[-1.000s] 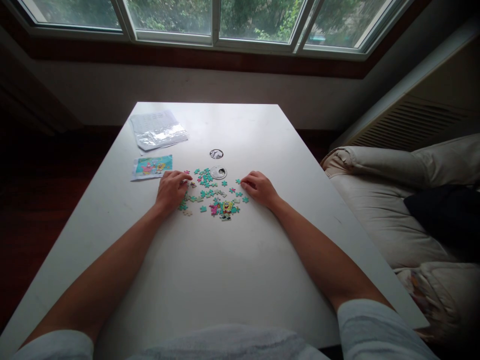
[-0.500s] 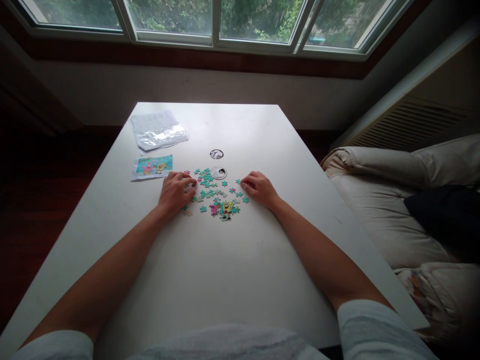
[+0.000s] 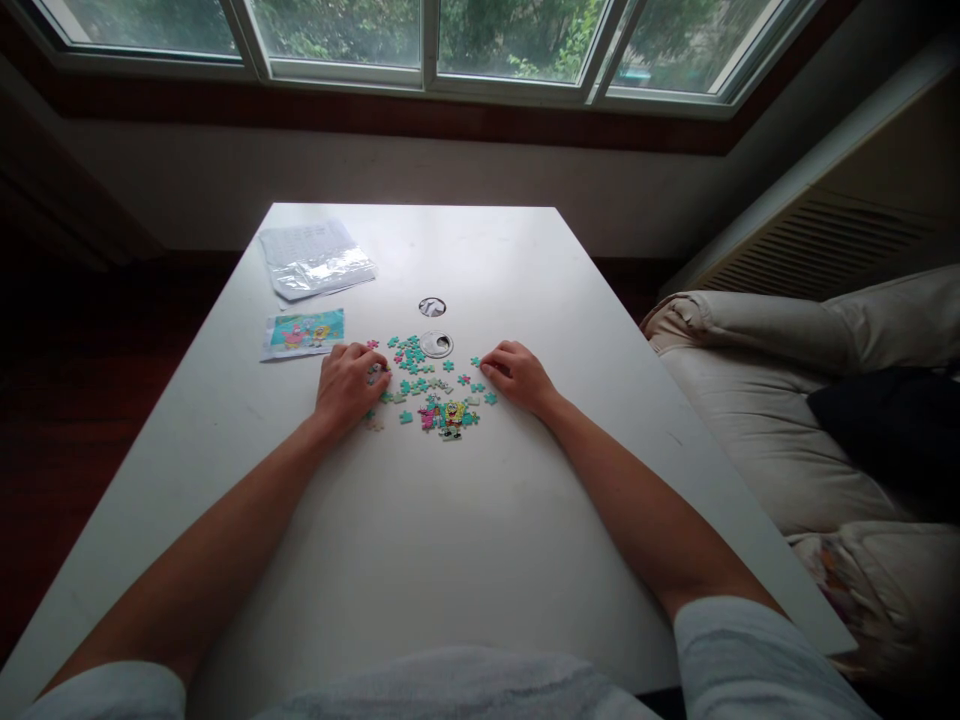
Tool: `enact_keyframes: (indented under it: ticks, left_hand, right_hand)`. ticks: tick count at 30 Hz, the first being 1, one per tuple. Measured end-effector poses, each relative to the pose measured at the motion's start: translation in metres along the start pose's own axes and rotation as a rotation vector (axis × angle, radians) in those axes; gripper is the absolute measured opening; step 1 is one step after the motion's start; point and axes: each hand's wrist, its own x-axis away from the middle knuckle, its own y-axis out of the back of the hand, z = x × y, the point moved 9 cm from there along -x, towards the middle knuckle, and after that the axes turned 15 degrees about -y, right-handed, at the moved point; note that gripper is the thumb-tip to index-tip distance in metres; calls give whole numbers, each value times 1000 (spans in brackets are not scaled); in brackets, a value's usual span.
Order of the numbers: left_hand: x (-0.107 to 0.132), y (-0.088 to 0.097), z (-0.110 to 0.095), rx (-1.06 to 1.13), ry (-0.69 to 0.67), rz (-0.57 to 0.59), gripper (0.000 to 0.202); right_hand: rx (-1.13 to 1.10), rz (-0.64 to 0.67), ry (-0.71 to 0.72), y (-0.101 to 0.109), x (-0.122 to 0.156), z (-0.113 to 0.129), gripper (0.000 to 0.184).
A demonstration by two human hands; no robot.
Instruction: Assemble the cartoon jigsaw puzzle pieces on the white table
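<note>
Loose jigsaw puzzle pieces point(image 3: 410, 352), mostly teal with a few pink ones, lie scattered between my hands. Nearer to me is a joined puzzle section point(image 3: 452, 415) with a yellow cartoon figure and a pink one beside it. My left hand point(image 3: 351, 385) rests at the left edge of the pieces, fingers curled and thumb close to the index finger around a small puzzle piece point(image 3: 388, 373). On the right, my right hand point(image 3: 519, 374) has its fingers bent together; a teal piece point(image 3: 475, 361) lies against the fingertips, and what they pinch is hidden.
A picture sheet point(image 3: 304, 332) with the cartoon scene lies left on the white table point(image 3: 480, 540). Behind it is a clear plastic sleeve point(image 3: 319, 262) with paper. Two round table fittings point(image 3: 436, 344) sit beyond the pieces. A beige sofa point(image 3: 720, 420) stands right, a window ahead.
Both hands stay almost in place. The whole view has shifted very slightly; no piece has visibly moved.
</note>
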Motion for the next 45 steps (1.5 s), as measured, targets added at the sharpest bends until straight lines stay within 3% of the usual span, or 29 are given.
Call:
enact_keyframes:
  ticks: [16, 27, 34, 40, 45]
  left_hand:
    - [-3, -3, -19, 213, -38, 6, 10]
    - [-1, -14, -64, 463, -94, 107, 17]
    - [2, -21, -79, 537, -106, 206, 17]
    - [4, -13, -107, 450, -223, 303, 15]
    - [18, 0, -143, 251, -313, 405, 28]
  right_hand:
    - [14, 3, 0, 0, 0, 1, 16]
    - [8, -4, 3, 0, 0, 1, 15]
    - [10, 3, 1, 1, 1, 3, 15]
    - [5, 5, -8, 0, 0, 1, 16]
    - [7, 4, -3, 0, 0, 1, 14]
